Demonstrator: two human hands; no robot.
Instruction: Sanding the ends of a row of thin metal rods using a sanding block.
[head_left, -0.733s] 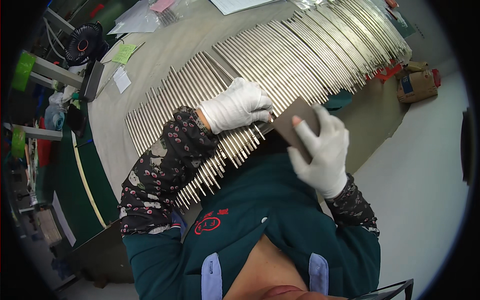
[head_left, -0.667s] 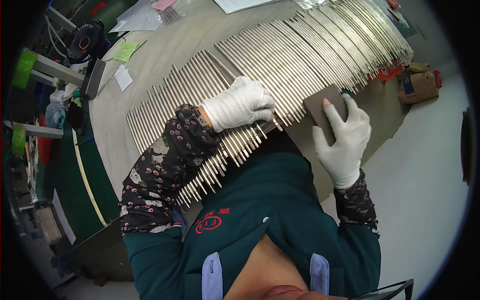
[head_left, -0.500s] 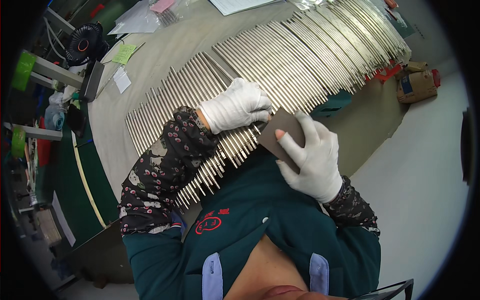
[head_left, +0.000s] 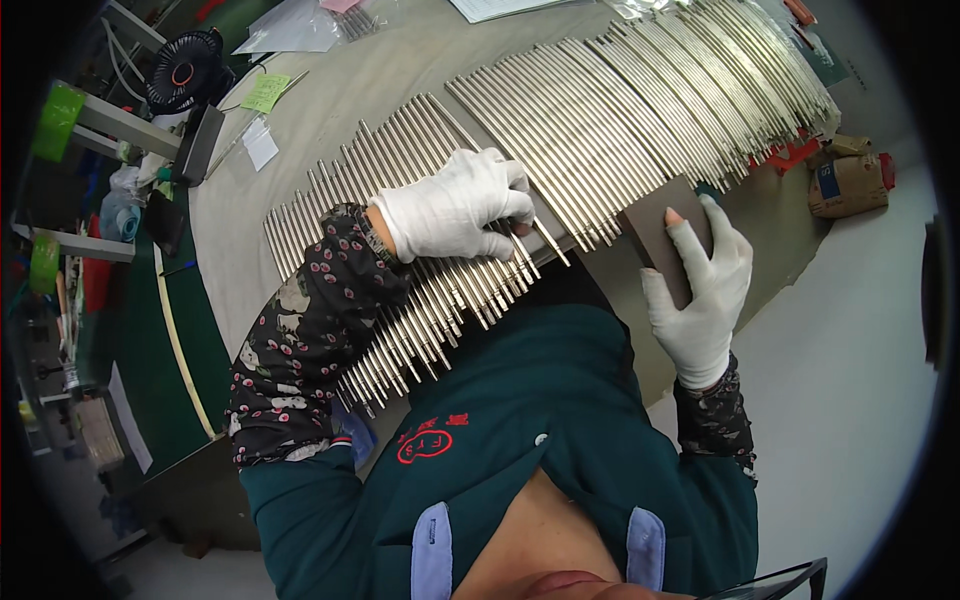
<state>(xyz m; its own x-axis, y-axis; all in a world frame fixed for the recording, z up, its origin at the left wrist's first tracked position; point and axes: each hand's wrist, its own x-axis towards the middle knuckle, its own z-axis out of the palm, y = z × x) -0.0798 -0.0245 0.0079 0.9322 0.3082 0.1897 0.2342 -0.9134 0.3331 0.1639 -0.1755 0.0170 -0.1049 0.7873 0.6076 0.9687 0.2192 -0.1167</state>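
Many slim silvery metal rods (head_left: 570,130) lie side by side in a long curved row on the table. My left hand (head_left: 450,208), in a white glove with bare fingertips, lies over the left group of rods, its fingers bent around a metal rod (head_left: 548,240) at the edge of a gap in the row. How firmly it grips is partly hidden by the glove. Off the table's near edge, my right hand (head_left: 703,300), also gloved, holds a flat grey-brown rectangular sheet (head_left: 650,222) between thumb and fingers, apart from the rods.
Papers and a clear plastic bag (head_left: 290,28) lie at the far side. A black fan (head_left: 185,72) and a green note (head_left: 265,92) are at the left. Beyond the table's right edge are a red plastic item (head_left: 792,157) and a brown sack (head_left: 848,186).
My right hand has moved right with the sheet, away from my left hand. My left hand's fingers have spread a little over the rods, and the view has shifted slightly.
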